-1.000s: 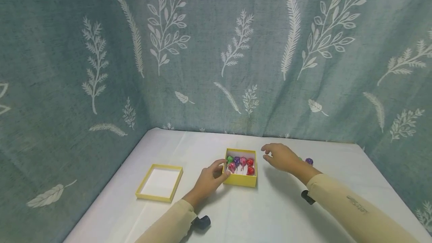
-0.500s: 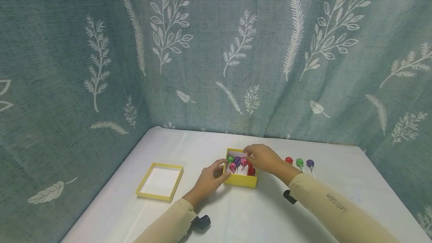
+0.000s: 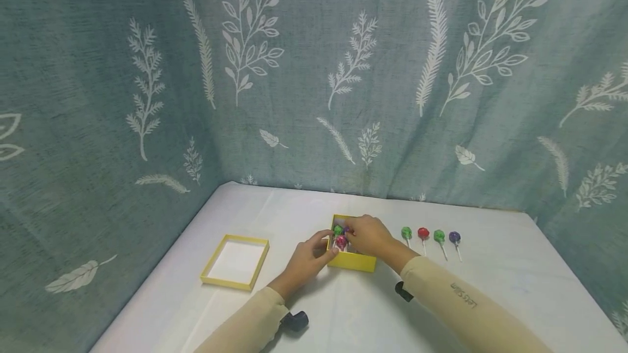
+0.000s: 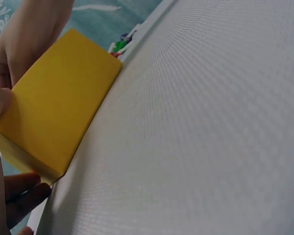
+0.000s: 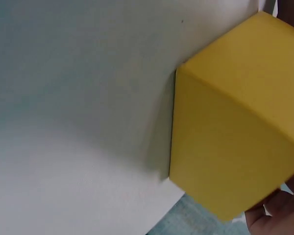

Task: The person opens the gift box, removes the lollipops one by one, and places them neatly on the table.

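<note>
A yellow box (image 3: 352,261) with a white inside stands without its lid on the white table and holds several wrapped lollipops. My left hand (image 3: 306,257) grips its near left corner, thumb at the front wall's top edge and fingers along the left side, also seen around the yellow box (image 4: 63,103) in the left wrist view. Into the box from the right reaches my right hand (image 3: 370,236), fingertips down by a purple lollipop (image 3: 346,230). Beside them show a green lollipop (image 3: 338,230) and a pink lollipop (image 3: 340,242). I cannot tell whether the right fingers pinch a lollipop.
Right of the box lie a green lollipop (image 3: 406,231), a red lollipop (image 3: 423,233), another green lollipop (image 3: 439,236) and a purple lollipop (image 3: 454,237) in a row. A yellow-rimmed lid (image 3: 227,285) lies at the left. Patterned curtain (image 3: 299,70) hangs behind the table (image 3: 314,309).
My right hand has moved left from beside the box into it, uncovering the row of lollipops on the table and covering the box's right part. The left hand keeps its hold.
</note>
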`<state>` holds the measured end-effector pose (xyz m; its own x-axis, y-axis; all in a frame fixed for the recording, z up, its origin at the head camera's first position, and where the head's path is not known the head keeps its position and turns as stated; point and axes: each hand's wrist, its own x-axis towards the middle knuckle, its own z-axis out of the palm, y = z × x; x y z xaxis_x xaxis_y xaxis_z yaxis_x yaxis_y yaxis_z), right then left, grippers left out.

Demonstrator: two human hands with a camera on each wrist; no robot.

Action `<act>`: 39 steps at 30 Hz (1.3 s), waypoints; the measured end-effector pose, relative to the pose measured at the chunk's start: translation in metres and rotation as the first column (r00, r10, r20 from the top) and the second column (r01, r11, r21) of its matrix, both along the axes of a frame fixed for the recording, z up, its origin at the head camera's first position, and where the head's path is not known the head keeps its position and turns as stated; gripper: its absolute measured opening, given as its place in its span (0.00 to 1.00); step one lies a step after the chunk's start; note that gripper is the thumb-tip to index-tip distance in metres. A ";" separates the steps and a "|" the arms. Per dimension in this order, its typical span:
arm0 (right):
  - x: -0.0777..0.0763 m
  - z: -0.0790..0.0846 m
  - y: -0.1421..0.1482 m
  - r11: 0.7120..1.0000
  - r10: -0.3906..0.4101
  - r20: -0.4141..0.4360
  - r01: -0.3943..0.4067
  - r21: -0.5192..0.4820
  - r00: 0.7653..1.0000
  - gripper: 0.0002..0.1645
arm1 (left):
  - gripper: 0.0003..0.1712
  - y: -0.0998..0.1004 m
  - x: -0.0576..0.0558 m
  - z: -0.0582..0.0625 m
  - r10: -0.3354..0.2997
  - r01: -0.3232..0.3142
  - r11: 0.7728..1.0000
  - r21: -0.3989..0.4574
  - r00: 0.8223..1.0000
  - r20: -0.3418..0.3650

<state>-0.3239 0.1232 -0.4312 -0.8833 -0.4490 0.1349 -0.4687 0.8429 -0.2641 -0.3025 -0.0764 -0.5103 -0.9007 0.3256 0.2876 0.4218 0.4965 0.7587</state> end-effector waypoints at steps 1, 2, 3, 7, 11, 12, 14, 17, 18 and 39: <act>0.000 0.000 -0.001 1.000 -0.001 -0.012 0.001 0.002 1.000 0.03 | 0.29 0.001 0.000 0.000 -0.001 0.001 1.000 0.003 1.000 -0.002; 0.000 -0.001 -0.001 1.000 -0.004 -0.018 0.004 0.004 1.000 0.04 | 0.29 0.001 -0.001 0.001 -0.004 0.004 1.000 0.006 1.000 -0.002; 0.000 -0.001 -0.002 1.000 -0.008 -0.021 0.008 0.004 1.000 0.04 | 0.29 0.002 -0.001 0.002 -0.006 0.006 1.000 0.009 1.000 -0.001; -0.002 -0.002 -0.003 0.999 -0.029 0.006 0.029 0.032 1.000 0.05 | 0.29 0.004 0.000 0.004 -0.014 0.014 1.000 0.008 1.000 0.008; -0.006 -0.004 -0.005 0.996 -0.066 0.032 0.064 0.066 0.997 0.06 | 0.28 0.005 0.000 0.006 -0.009 0.009 1.000 0.002 1.000 0.012; -0.007 -0.004 -0.006 0.995 -0.074 0.035 0.071 0.070 0.997 0.07 | 0.28 0.005 0.000 0.006 -0.008 0.008 1.000 0.000 1.000 0.011; -0.008 -0.005 -0.007 0.994 -0.089 0.042 0.086 0.073 0.995 0.07 | 0.28 0.005 -0.001 0.006 -0.009 0.009 1.000 -0.001 1.000 0.006; -0.009 -0.006 -0.010 0.993 -0.096 0.044 0.093 0.075 0.994 0.08 | 0.28 0.004 -0.002 0.006 -0.010 0.010 1.000 -0.005 1.000 -0.002; -0.009 -0.007 -0.011 0.992 -0.100 0.049 0.096 0.078 0.994 0.09 | 0.28 0.004 -0.002 0.006 -0.011 0.011 1.000 -0.004 1.000 -0.005; -0.012 -0.016 -0.025 0.991 -0.099 0.116 0.087 0.104 0.988 0.14 | 0.28 -0.003 0.003 0.002 -0.012 0.012 1.000 0.016 1.000 0.003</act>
<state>-0.3364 0.0985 -0.4471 -0.9288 -0.3702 -0.0156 -0.3573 0.9059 -0.2273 -0.2996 -0.0792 -0.5080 -0.8975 0.3318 0.2905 0.4256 0.4792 0.7676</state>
